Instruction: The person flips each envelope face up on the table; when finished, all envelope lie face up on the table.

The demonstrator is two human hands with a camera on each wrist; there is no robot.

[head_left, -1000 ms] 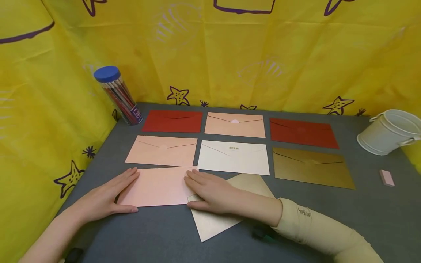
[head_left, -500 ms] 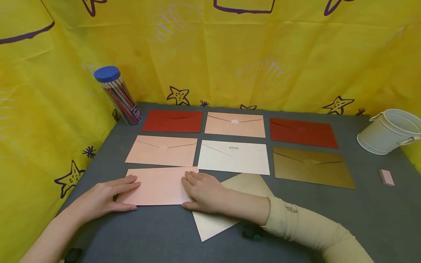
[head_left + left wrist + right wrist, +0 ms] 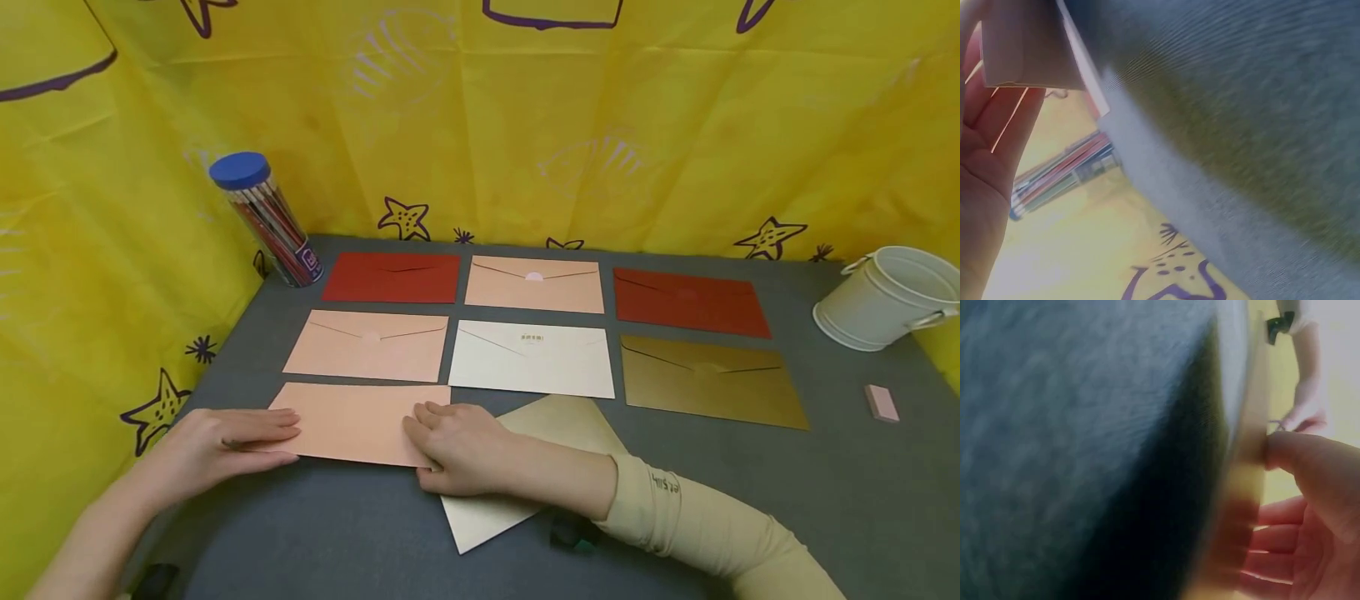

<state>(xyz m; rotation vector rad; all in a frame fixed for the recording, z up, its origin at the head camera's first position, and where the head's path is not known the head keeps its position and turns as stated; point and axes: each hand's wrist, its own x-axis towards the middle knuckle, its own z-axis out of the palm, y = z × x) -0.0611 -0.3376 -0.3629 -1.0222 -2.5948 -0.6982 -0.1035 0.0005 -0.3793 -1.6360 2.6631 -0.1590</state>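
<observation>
Both hands hold a light pink envelope, plain side up, in the head view. My left hand pinches its left end, thumb near the front edge and fingers across the top. At the other end my right hand grips the corner with bent fingers. The right wrist view shows the thumb on one side of the envelope and the fingers behind it, with a dark shadow on the table below. Under my right hand and forearm lies a pale gold envelope, askew and partly covered.
Two rows of envelopes lie behind: red, peach and red, then pink, white and gold. A pencil tub stands back left, a white bucket and an eraser at right.
The pink envelope has tilted and its front edge has come up from the table. Its left end now extends further left with the left hand, while the right hand's fingers have curled round the other end.
</observation>
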